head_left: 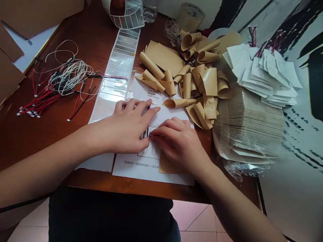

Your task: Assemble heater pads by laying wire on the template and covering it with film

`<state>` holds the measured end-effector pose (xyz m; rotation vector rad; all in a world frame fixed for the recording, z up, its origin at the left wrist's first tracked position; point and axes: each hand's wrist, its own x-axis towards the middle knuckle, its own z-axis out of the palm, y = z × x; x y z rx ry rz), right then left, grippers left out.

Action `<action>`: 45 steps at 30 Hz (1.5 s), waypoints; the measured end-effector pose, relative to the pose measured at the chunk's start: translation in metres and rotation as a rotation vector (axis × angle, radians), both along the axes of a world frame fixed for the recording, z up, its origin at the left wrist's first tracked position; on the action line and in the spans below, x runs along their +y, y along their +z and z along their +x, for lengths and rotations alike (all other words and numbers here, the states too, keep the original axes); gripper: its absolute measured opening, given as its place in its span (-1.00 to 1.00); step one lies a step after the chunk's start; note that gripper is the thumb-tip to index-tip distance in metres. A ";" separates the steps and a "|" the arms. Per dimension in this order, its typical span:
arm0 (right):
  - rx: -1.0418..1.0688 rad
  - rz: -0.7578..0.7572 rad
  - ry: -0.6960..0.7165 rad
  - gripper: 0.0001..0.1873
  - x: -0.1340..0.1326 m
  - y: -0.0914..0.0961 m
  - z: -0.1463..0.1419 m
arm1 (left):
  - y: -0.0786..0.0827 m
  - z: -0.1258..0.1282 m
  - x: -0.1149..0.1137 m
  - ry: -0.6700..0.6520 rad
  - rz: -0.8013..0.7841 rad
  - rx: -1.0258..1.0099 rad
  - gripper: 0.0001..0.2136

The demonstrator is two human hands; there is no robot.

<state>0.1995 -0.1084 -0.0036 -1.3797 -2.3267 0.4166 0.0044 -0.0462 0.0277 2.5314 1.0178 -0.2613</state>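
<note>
My left hand (128, 126) lies flat, fingers stretched out, pressing down on a white printed sheet (141, 168) at the table's near edge. Thin dark wires (145, 133) show between its fingers and thumb. My right hand (176, 141) sits just to the right, its fingertips pinched together at those wires, over a brown backing paper (166, 166) that sticks out below the palm. What the pinch holds is mostly hidden by the fingers.
Curled brown backing papers (189, 77) are heaped behind the hands. A tall stack of thin sheets (249, 127) with white pads (264, 74) stands right. A label strip (118, 70) and tangled red, white and black wires (58, 84) lie left. Tape rolls (190, 15) sit far back.
</note>
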 end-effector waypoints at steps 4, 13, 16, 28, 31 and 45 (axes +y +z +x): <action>0.023 0.011 -0.002 -0.83 0.000 0.002 -0.001 | 0.000 0.000 0.001 0.005 0.014 -0.002 -0.26; 0.050 -0.017 -0.014 -0.85 -0.002 0.002 -0.002 | -0.001 0.002 0.001 0.010 0.020 0.018 -0.25; 0.051 0.005 0.010 -0.86 -0.001 0.001 -0.001 | -0.001 0.002 0.001 0.011 0.014 0.021 -0.24; 0.021 0.054 0.014 -0.82 -0.003 -0.002 -0.002 | -0.004 0.000 0.004 0.014 0.017 0.011 -0.25; 0.014 0.062 0.020 -0.80 -0.002 -0.003 -0.002 | -0.005 0.000 0.006 0.032 0.018 0.013 -0.33; 0.014 0.057 0.025 -0.81 -0.002 -0.005 0.000 | -0.005 -0.002 0.010 0.020 0.012 -0.003 -0.22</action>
